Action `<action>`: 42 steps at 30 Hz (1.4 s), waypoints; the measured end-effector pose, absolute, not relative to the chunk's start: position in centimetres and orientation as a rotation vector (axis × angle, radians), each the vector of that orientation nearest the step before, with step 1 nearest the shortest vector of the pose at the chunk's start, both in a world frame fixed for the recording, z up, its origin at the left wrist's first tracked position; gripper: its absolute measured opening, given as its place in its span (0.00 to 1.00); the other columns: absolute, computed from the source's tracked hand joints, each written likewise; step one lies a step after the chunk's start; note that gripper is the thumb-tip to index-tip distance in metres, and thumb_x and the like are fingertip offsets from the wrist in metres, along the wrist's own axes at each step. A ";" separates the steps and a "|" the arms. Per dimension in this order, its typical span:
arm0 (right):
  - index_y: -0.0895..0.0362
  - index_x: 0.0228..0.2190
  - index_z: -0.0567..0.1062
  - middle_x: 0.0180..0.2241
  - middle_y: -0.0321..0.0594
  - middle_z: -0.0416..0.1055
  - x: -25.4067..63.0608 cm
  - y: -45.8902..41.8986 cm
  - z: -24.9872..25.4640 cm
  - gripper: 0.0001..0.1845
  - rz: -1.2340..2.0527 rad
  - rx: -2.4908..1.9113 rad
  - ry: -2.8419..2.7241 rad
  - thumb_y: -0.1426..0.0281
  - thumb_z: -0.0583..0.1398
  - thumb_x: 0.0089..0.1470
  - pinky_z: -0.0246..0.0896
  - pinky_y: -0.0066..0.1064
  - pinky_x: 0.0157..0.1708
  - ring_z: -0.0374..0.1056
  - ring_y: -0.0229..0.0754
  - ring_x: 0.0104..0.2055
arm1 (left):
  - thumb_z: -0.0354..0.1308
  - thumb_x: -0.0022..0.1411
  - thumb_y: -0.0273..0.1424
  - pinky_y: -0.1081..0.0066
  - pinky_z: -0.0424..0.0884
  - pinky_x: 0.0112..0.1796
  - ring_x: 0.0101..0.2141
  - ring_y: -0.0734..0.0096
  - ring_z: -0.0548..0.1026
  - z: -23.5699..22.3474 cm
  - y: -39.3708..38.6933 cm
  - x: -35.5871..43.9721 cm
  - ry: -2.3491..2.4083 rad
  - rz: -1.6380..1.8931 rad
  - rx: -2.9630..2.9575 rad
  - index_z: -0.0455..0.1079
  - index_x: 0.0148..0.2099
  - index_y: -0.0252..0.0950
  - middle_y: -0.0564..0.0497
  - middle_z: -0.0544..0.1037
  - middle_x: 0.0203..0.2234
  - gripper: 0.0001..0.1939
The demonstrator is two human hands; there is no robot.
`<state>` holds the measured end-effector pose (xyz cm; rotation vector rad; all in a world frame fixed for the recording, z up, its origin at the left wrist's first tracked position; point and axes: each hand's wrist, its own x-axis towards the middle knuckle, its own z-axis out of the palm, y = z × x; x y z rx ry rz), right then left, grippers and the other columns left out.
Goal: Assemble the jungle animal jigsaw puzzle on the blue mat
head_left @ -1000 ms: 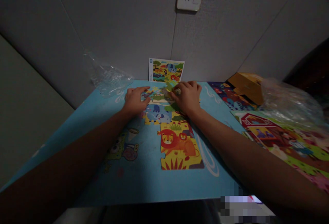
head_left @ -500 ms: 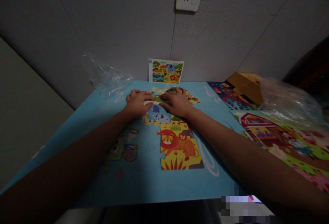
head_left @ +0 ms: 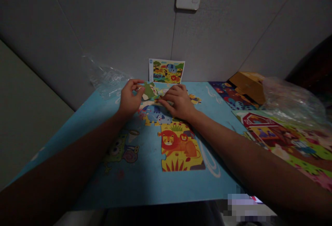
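Note:
My left hand (head_left: 131, 96) pinches a green-and-cream puzzle piece (head_left: 148, 91), raised and tilted above the far part of the table. Close by on the right, my right hand (head_left: 178, 101) is low over other pieces, thumb and fingertips drawn together; what lies between them is too dark to make out. Nearer to me is a joined elephant section (head_left: 157, 115) of the puzzle. Below it, touching at its lower right, lies a joined lion section (head_left: 181, 146). A yellow piece (head_left: 195, 99) shows just beyond my right wrist.
A picture card (head_left: 167, 71) leans on the wall behind the blue table (head_left: 145, 188). Crumpled clear plastic (head_left: 110, 80) lies at the back left. On the right are a farm picture (head_left: 282, 136), an orange box (head_left: 246, 87) and more clear plastic (head_left: 295, 98).
My hands came together low over the pieces, then parted a little. The green piece is now lifted in my left hand, moved left; my right hand has stayed low.

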<state>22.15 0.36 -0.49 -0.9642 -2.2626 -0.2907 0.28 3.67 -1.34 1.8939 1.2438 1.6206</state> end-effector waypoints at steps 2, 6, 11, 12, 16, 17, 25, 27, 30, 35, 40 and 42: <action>0.55 0.34 0.81 0.33 0.42 0.78 22.2 0.2 -0.4 0.19 -0.271 -1.018 -2.227 0.60 0.54 0.68 0.49 0.43 0.52 0.66 0.47 0.41 | 0.53 0.62 0.28 0.63 0.73 0.42 0.35 0.65 0.76 -1.0 3.7 -0.1 1.323 1.655 1.931 0.75 0.42 0.37 0.50 0.80 0.33 0.10; 0.56 0.49 0.78 0.42 0.44 0.80 22.4 -0.2 -0.2 0.20 -0.135 -1.097 -2.203 0.58 0.55 0.67 0.51 0.41 0.53 0.67 0.49 0.47 | 0.52 0.64 0.30 0.56 0.70 0.51 0.42 0.59 0.75 -0.3 2.6 0.1 1.402 1.426 2.160 0.79 0.41 0.40 0.48 0.82 0.37 0.13; 0.57 0.50 0.77 0.40 0.45 0.79 22.0 -0.4 -0.2 0.20 0.054 -1.004 -2.330 0.58 0.60 0.62 0.55 0.39 0.50 0.69 0.48 0.44 | 0.62 0.60 0.37 0.55 0.71 0.52 0.44 0.57 0.77 -0.2 1.3 1.0 1.236 1.200 2.137 0.73 0.57 0.39 0.49 0.82 0.33 0.23; 0.58 0.45 0.79 0.37 0.44 0.79 21.8 -0.4 -0.3 0.17 0.095 -1.010 -2.321 0.60 0.61 0.61 0.56 0.38 0.48 0.70 0.47 0.42 | 0.63 0.59 0.38 0.56 0.72 0.50 0.42 0.57 0.78 -0.3 1.4 1.0 1.213 1.185 2.111 0.73 0.56 0.38 0.49 0.82 0.32 0.24; 0.58 0.30 0.77 0.27 0.38 0.74 21.4 -0.5 -0.5 0.09 0.406 -1.055 -2.180 0.65 0.62 0.56 0.59 0.33 0.38 0.68 0.40 0.30 | 0.65 0.55 0.41 0.58 0.72 0.50 0.42 0.57 0.77 -0.7 1.9 0.9 1.224 1.178 2.109 0.78 0.45 0.37 0.48 0.82 0.30 0.18; 0.58 0.28 0.76 0.25 0.36 0.73 21.4 -0.5 -0.5 0.09 0.489 -1.062 -2.142 0.65 0.63 0.54 0.59 0.32 0.35 0.67 0.39 0.28 | 0.64 0.56 0.42 0.59 0.72 0.50 0.42 0.57 0.77 -0.7 2.0 0.9 1.236 1.183 2.117 0.78 0.42 0.37 0.48 0.82 0.31 0.16; 0.57 0.21 0.70 0.18 0.30 0.64 21.4 -0.7 -0.6 0.11 0.726 -1.125 -2.156 0.65 0.62 0.51 0.52 0.28 0.26 0.58 0.33 0.21 | 0.57 0.58 0.47 0.63 0.72 0.42 0.35 0.61 0.75 -1.1 2.2 0.9 1.289 1.122 2.204 0.80 0.32 0.38 0.48 0.77 0.28 0.19; 0.57 0.21 0.71 0.18 0.31 0.66 21.4 -0.7 -0.6 0.12 0.632 -1.135 -2.177 0.65 0.62 0.51 0.53 0.29 0.27 0.59 0.34 0.22 | 0.56 0.60 0.45 0.63 0.71 0.43 0.36 0.60 0.75 -1.0 2.2 0.8 1.317 1.115 2.237 0.80 0.33 0.38 0.48 0.78 0.28 0.18; 0.57 0.24 0.75 0.24 0.38 0.73 21.9 -0.2 -0.5 0.11 0.298 -1.267 -2.021 0.65 0.60 0.54 0.56 0.33 0.32 0.66 0.39 0.27 | 0.54 0.64 0.41 0.59 0.68 0.49 0.42 0.57 0.74 -0.9 2.2 0.7 1.426 1.149 2.249 0.81 0.40 0.39 0.47 0.82 0.34 0.16; 0.57 0.32 0.81 0.32 0.47 0.79 23.7 1.3 -0.9 0.17 -0.061 -1.675 -1.607 0.62 0.55 0.59 0.59 0.41 0.41 0.70 0.50 0.36 | 0.57 0.64 0.38 0.45 0.59 0.56 0.57 0.43 0.65 -1.0 2.3 0.5 1.718 0.908 2.281 0.74 0.60 0.45 0.47 0.77 0.57 0.23; 0.56 0.29 0.82 0.33 0.51 0.80 24.6 2.4 -1.6 0.17 -0.072 -1.920 -1.593 0.60 0.56 0.57 0.59 0.50 0.45 0.72 0.56 0.40 | 0.58 0.63 0.43 0.40 0.58 0.55 0.58 0.36 0.61 -1.5 2.5 0.5 1.747 0.605 2.334 0.76 0.59 0.47 0.45 0.74 0.60 0.24; 0.56 0.30 0.82 0.34 0.53 0.80 24.5 2.5 -1.7 0.18 -0.062 -1.942 -1.605 0.60 0.56 0.58 0.59 0.51 0.45 0.72 0.58 0.42 | 0.59 0.63 0.42 0.41 0.59 0.55 0.58 0.37 0.62 -1.5 2.7 0.5 1.749 0.621 2.319 0.77 0.57 0.46 0.46 0.75 0.59 0.22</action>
